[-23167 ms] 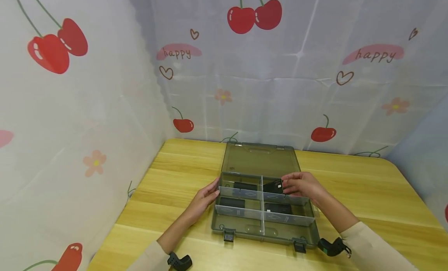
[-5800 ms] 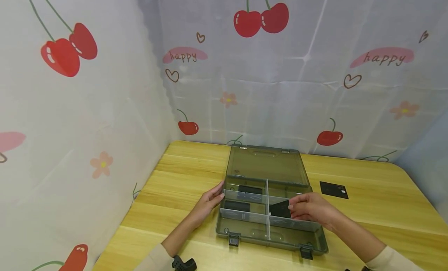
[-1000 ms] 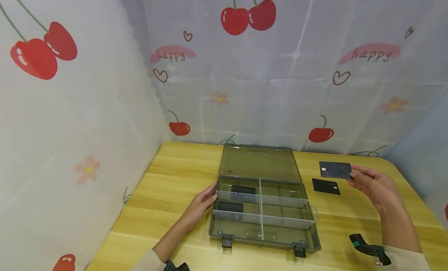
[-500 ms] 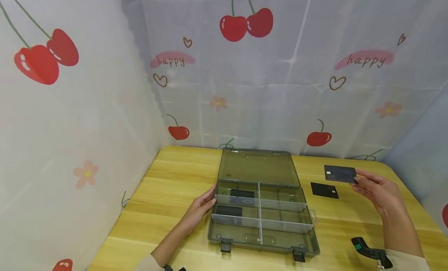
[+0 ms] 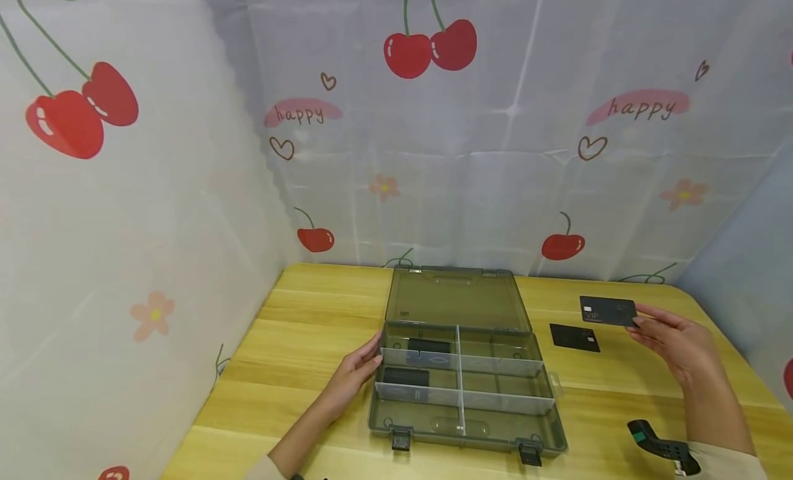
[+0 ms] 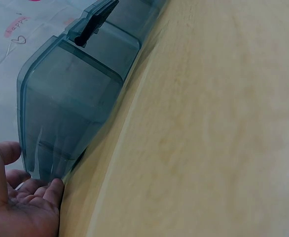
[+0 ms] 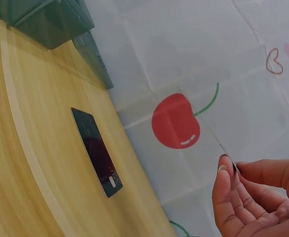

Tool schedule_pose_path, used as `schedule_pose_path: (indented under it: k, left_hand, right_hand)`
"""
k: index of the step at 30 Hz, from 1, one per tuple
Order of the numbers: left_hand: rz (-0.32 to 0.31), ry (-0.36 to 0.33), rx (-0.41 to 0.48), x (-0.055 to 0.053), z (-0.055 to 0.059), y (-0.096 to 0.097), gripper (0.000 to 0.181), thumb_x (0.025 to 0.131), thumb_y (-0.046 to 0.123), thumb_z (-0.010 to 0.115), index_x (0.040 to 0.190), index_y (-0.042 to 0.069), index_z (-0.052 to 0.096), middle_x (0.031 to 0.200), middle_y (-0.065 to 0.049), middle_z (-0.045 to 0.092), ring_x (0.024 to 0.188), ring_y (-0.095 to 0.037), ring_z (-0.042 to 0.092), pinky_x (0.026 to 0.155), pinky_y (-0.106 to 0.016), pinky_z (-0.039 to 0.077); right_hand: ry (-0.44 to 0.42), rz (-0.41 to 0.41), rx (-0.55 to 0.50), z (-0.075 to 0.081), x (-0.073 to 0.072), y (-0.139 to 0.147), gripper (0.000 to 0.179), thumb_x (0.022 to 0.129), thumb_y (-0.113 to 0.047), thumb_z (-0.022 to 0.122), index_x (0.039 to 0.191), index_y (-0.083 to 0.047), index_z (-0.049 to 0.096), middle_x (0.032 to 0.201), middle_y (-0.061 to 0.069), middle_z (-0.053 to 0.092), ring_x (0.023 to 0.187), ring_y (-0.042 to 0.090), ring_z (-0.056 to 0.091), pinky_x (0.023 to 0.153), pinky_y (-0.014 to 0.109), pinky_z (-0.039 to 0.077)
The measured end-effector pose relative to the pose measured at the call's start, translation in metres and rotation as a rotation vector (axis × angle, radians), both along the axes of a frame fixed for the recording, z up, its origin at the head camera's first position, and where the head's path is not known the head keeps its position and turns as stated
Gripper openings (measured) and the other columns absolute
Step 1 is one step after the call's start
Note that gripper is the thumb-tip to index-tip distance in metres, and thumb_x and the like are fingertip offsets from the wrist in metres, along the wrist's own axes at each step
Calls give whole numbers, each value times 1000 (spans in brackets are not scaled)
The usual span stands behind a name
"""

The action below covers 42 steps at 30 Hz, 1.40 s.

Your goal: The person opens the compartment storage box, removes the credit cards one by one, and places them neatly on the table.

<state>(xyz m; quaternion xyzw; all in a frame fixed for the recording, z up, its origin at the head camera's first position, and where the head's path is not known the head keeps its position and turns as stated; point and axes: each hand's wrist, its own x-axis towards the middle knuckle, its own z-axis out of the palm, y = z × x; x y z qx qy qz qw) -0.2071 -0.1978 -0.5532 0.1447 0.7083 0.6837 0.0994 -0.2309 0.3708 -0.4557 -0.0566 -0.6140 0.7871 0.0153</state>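
My right hand pinches a black VIP card by its right end, raised above the table's right side. In the right wrist view that card appears edge-on, as a thin line. A second black card lies flat on the table just below it. My left hand rests against the left side of an open, grey-green divided plastic box. Its thumb and fingertips touch the box's corner in the left wrist view. Dark cards lie in the back-left compartment, card, and the middle-left one, card.
The box's lid lies folded back toward the curtain. Two black latches hang at the front edge. A cherry-print curtain encloses the wooden table at the back and sides.
Since the earliest frames, one card went from the back-right compartment to the table, another from the middle-right compartment into the air. Over the last second, my right hand and its card shifted slightly right.
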Motion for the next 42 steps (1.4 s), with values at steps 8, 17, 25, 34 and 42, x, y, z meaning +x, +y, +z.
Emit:
schedule_pose_path:
  k: [8, 17, 25, 34, 42]
  left_hand:
    - [-16, 18, -8, -1, 2, 0, 63, 108, 25, 52, 161, 5, 24, 167, -15, 17, 152, -34, 19, 118, -37, 30]
    - [-13, 0, -3, 0, 8, 1, 62, 108, 26, 52, 161, 9, 25, 167, -8, 19, 152, -27, 22, 119, -40, 29]
    - [-15, -8, -5, -2, 8, 1, 62, 108, 26, 52, 161, 8, 25, 167, -7, 19, 152, -26, 21, 119, -39, 29]
    - [-16, -8, -4, -2, 6, -1, 61, 108, 24, 52, 161, 7, 26, 167, -8, 19, 152, -28, 21, 119, -39, 30]
    - [-8, -6, -5, -1, 7, 0, 61, 108, 23, 52, 161, 8, 27, 167, -9, 19, 152, -29, 22, 119, -41, 29]
  right_hand:
    - [-53, -66, -1, -7, 1, 9, 36, 97, 7, 62, 92, -23, 82, 85, -5, 71, 73, 15, 75, 67, 26, 62]
    - [-69, -92, 2, -14, 3, 17, 34, 96, 5, 63, 90, -22, 82, 84, -7, 71, 72, 14, 74, 66, 25, 62]
    - [-94, -103, 21, -27, 1, 28, 33, 95, 5, 66, 88, -23, 82, 84, -9, 71, 72, 13, 74, 69, 26, 62]
    - [-113, -100, 43, -37, 1, 36, 38, 96, 7, 62, 86, -24, 82, 82, -9, 70, 71, 13, 74, 68, 26, 62]
    - [-146, -98, 75, -43, 0, 41, 43, 96, 8, 60, 82, -27, 81, 81, -10, 71, 71, 13, 74, 67, 27, 62]
